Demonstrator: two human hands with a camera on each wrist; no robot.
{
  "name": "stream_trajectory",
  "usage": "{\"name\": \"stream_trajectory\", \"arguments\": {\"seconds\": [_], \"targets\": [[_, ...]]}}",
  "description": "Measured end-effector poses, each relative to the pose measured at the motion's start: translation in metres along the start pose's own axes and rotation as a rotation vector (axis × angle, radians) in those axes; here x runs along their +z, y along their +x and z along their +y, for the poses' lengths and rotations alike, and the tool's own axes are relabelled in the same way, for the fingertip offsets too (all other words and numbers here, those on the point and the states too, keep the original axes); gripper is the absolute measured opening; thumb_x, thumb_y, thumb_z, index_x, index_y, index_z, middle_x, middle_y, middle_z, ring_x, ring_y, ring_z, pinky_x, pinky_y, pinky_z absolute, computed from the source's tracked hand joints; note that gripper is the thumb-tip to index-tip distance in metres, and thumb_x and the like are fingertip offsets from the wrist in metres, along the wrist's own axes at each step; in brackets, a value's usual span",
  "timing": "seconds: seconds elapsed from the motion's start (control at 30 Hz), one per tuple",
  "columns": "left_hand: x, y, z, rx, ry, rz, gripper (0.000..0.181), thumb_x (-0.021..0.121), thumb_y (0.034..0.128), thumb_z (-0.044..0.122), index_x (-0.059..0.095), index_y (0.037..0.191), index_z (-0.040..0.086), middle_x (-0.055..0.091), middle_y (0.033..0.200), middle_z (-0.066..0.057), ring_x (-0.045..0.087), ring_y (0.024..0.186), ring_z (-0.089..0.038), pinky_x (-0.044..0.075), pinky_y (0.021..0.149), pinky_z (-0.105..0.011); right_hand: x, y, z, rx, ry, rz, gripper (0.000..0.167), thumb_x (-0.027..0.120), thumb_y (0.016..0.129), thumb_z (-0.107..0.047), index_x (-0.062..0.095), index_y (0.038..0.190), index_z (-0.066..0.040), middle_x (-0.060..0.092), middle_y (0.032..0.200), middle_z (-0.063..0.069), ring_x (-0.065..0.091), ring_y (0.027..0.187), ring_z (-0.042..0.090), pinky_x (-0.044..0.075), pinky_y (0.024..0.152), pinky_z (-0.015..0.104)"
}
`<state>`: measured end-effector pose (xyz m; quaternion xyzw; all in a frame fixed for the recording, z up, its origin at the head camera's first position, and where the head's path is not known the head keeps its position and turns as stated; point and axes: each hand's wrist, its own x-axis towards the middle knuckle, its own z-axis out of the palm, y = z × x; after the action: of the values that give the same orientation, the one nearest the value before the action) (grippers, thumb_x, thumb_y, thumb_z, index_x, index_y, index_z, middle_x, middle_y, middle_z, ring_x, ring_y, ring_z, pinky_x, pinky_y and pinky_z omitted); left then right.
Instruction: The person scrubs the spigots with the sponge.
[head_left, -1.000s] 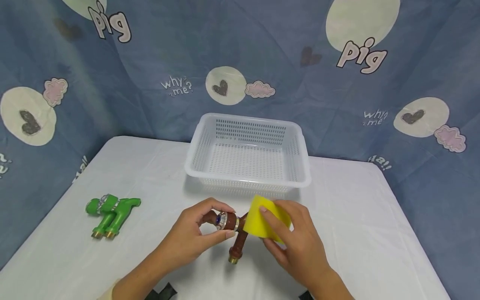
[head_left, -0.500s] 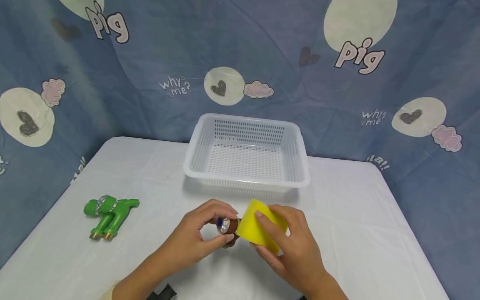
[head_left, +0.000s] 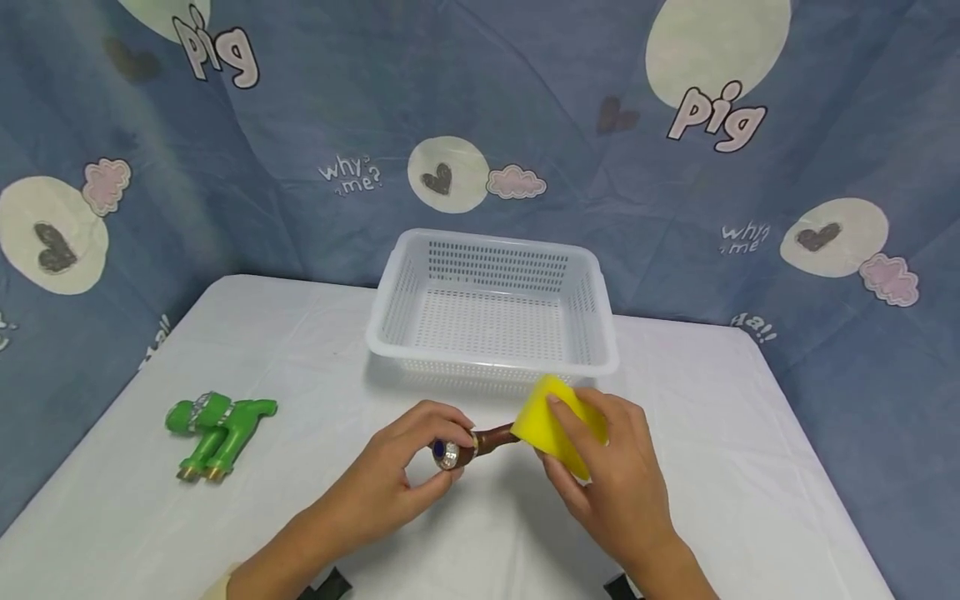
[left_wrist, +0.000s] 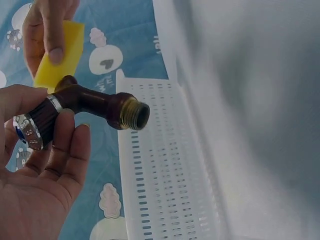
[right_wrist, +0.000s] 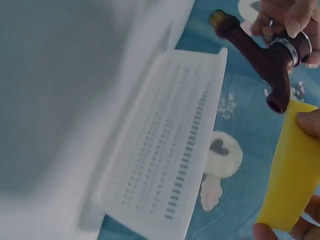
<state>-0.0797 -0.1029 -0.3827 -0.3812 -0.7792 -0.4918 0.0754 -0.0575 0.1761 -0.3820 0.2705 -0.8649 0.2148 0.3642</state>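
Near the front middle of the table, my left hand (head_left: 405,467) pinches a dark brown faucet (head_left: 491,439) by its handle end, which has a silver band and a blue gem. In the left wrist view the brass threaded inlet of the faucet (left_wrist: 95,102) points away from the palm. My right hand (head_left: 618,467) grips a yellow sponge (head_left: 558,425) between thumb and fingers. In the right wrist view the sponge (right_wrist: 290,170) lies right beside the spout tip; whether they touch I cannot tell. Two green faucets (head_left: 221,433) lie together on the table at the left.
A white perforated plastic basket (head_left: 491,362) stands behind the hands at the back of the white-covered table (head_left: 712,433). Blue printed cloth (head_left: 300,100) hangs behind and around the table.
The sponge first slid left along the brown faucet's body, then moved right and up to its spout end. My left hand has turned the faucet, so its inlet no longer shows in the head view.
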Motion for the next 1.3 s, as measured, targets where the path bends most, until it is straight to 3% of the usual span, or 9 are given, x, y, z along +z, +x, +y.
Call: {"name": "stream_trajectory", "arguments": {"seconds": [0.2, 0.37, 0.57, 0.77, 0.83, 1.07, 1.3], "targets": [[0.001, -0.001, -0.001, -0.050, -0.015, 0.012, 0.030, 0.079, 0.0959, 0.012, 0.063, 0.118, 0.025, 0.062, 0.125, 0.007, 0.063, 0.107, -0.011, 0.057, 0.089, -0.027, 0.005, -0.004, -0.010, -0.054, 0.082, -0.027, 0.046, 0.056, 0.107, -0.046, 0.069, 0.136, -0.012, 0.060, 0.131, 0.017, 0.056, 0.114, 0.037, 0.048, 0.099, 0.036], [0.001, -0.002, -0.002, -0.093, 0.009, 0.028, 0.024, 0.072, 0.1011, 0.013, 0.061, 0.118, 0.026, 0.062, 0.128, 0.010, 0.062, 0.111, -0.010, 0.056, 0.089, -0.027, 0.010, -0.005, -0.016, -0.118, 0.135, -0.022, 0.045, 0.058, 0.106, -0.044, 0.069, 0.135, -0.011, 0.061, 0.131, 0.017, 0.057, 0.114, 0.035, 0.044, 0.107, 0.030], [0.000, -0.002, -0.005, -0.060, 0.058, 0.048, 0.032, 0.075, 0.0971, 0.006, 0.059, 0.120, 0.022, 0.060, 0.129, 0.008, 0.061, 0.111, -0.011, 0.054, 0.091, -0.025, 0.011, -0.002, -0.019, -0.189, 0.154, -0.001, 0.042, 0.058, 0.106, -0.040, 0.070, 0.133, -0.011, 0.062, 0.128, 0.018, 0.058, 0.109, 0.035, 0.049, 0.099, 0.039], [0.002, -0.003, -0.006, -0.032, 0.053, 0.013, 0.046, 0.080, 0.0931, 0.005, 0.055, 0.130, 0.017, 0.060, 0.127, 0.006, 0.059, 0.111, -0.011, 0.053, 0.094, -0.024, 0.012, -0.001, -0.023, -0.250, 0.160, -0.025, 0.039, 0.057, 0.106, -0.036, 0.071, 0.132, -0.011, 0.063, 0.127, 0.018, 0.058, 0.106, 0.035, 0.053, 0.091, 0.046], [0.002, -0.002, -0.006, -0.034, 0.058, 0.006, 0.046, 0.081, 0.0927, 0.006, 0.056, 0.129, 0.018, 0.059, 0.129, 0.005, 0.059, 0.113, -0.012, 0.053, 0.096, -0.025, 0.011, -0.001, -0.022, -0.238, 0.140, -0.036, 0.038, 0.056, 0.106, -0.036, 0.071, 0.132, -0.012, 0.063, 0.127, 0.018, 0.058, 0.105, 0.036, 0.053, 0.091, 0.048], [0.002, -0.002, -0.004, -0.043, 0.095, 0.025, 0.041, 0.083, 0.0909, 0.006, 0.063, 0.122, 0.024, 0.052, 0.134, 0.003, 0.057, 0.124, -0.017, 0.051, 0.102, -0.026, 0.003, -0.003, -0.011, -0.082, 0.057, -0.081, 0.043, 0.050, 0.109, -0.041, 0.069, 0.134, -0.012, 0.060, 0.129, 0.017, 0.056, 0.111, 0.037, 0.050, 0.090, 0.051], [0.002, -0.003, -0.008, -0.008, 0.090, 0.041, 0.047, 0.085, 0.0872, 0.002, 0.062, 0.124, 0.021, 0.056, 0.129, 0.004, 0.060, 0.120, -0.014, 0.052, 0.100, -0.022, -0.001, -0.005, -0.005, 0.015, 0.060, -0.115, 0.046, 0.054, 0.107, -0.044, 0.067, 0.137, -0.012, 0.059, 0.133, 0.017, 0.053, 0.115, 0.038, 0.049, 0.093, 0.046]]}}
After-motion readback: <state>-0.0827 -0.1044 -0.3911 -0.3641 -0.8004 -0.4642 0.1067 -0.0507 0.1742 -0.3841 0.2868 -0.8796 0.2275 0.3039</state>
